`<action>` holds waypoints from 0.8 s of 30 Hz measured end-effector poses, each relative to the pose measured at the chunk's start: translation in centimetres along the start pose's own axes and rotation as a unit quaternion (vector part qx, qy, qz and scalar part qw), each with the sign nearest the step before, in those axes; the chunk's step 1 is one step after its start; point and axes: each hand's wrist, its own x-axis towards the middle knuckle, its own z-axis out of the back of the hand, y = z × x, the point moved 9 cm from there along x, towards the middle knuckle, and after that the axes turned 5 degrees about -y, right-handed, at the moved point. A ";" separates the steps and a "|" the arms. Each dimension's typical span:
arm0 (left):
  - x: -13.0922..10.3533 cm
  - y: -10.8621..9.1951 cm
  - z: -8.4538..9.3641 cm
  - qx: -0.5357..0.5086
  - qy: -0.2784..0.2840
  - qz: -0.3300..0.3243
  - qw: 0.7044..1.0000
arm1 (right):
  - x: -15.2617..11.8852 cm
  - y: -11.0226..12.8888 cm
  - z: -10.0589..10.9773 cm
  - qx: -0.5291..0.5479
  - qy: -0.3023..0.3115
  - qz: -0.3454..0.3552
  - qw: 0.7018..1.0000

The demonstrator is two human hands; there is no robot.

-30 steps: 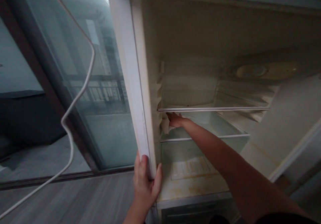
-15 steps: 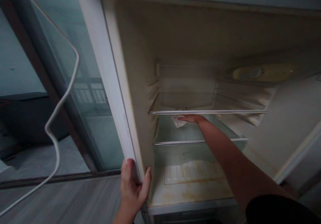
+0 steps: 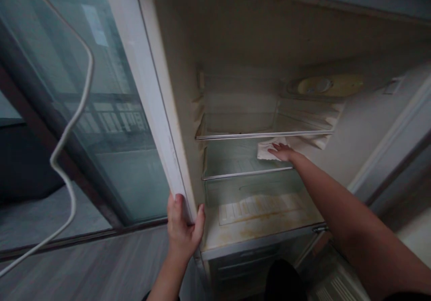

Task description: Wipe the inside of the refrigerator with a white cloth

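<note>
My right hand (image 3: pixel 282 152) reaches into an open refrigerator (image 3: pixel 158 85) and presses a white cloth (image 3: pixel 266 150) onto the lower glass shelf (image 3: pixel 232 159). Its fingers are spread over the cloth, close to the shelf's right side. Above it runs the upper glass shelf (image 3: pixel 242 126). My left hand (image 3: pixel 184 227) is wrapped round the refrigerator's left front edge, thumb on the inner side and fingers on the outside. Yellowish-brown stains mark the refrigerator's floor (image 3: pixel 249 229) below the shelves.
A yellowish lamp housing (image 3: pixel 330 85) sits on the inner right wall. A white cable (image 3: pixel 63 148) hangs at the left before a glass sliding door (image 3: pixel 117 157). Below, a lower compartment (image 3: pixel 245 269) stands open, and the wood-look floor (image 3: pixel 128 265) lies at the left.
My right hand has moved the cloth to the right along the lower shelf, toward the front. My left hand keeps its hold on the edge. The view has shifted, showing more of the lower compartment.
</note>
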 end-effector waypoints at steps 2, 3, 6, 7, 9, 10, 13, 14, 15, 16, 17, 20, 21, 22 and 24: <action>0.4 -0.4 0.1 0.004 -0.003 -0.007 1.000 | -2.1 -0.5 0.1 -0.004 -0.008 -0.024 1.000; 0.5 -0.5 0.1 0.004 -0.005 -0.012 1.000 | -3.2 -0.5 0.2 -0.007 -0.014 -0.031 0.999; 0.7 -0.7 0.0 -0.008 -0.008 -0.018 1.000 | -6.5 0.7 0.1 -0.018 -0.027 -0.036 0.999; 0.7 -0.8 0.1 -0.012 -0.010 -0.019 1.000 | -7.5 1.6 0.0 -0.024 -0.028 -0.035 0.999; 0.8 -0.8 0.1 -0.017 -0.010 -0.016 1.000 | -9.4 4.2 -0.3 -0.032 -0.027 -0.020 0.999; 0.8 -0.8 0.0 -0.016 -0.008 -0.015 1.000 | -10.2 5.9 -0.4 -0.033 -0.026 -0.006 0.999; 0.7 -0.8 -0.1 -0.010 -0.003 -0.009 1.000 | -12.2 11.9 -0.8 -0.024 -0.026 0.057 0.998; 0.6 -0.7 -0.1 -0.008 -0.002 -0.007 1.000 | -12.7 14.1 -0.8 -0.019 -0.026 0.081 0.996; 0.6 -0.7 -0.1 -0.008 -0.002 -0.007 1.000 | -13.0 16.3 -0.9 -0.013 -0.027 0.105 0.994; 0.5 -0.6 -0.2 -0.009 -0.001 -0.006 1.000 | -13.2 18.4 -0.9 -0.006 -0.028 0.125 0.992; 0.5 -0.6 -0.2 -0.012 0.000 -0.007 1.000 | -13.3 20.4 -1.0 0.004 -0.026 0.140 0.990; 0.5 -0.5 -0.2 -0.020 0.001 -0.010 1.000 | -13.0 25.6 -1.4 0.020 -0.023 0.181 0.983; 0.6 -0.5 -0.2 -0.023 0.001 -0.011 1.000 | -12.8 27.1 -1.5 0.012 -0.023 0.201 0.979; 0.6 -0.5 -0.2 -0.025 0.001 -0.012 1.000 | -12.7 28.3 -1.7 -0.005 -0.023 0.223 0.974; 0.7 -0.5 -0.1 -0.028 0.001 -0.013 1.000 | -12.4 30.0 -2.2 -0.048 -0.021 0.260 0.964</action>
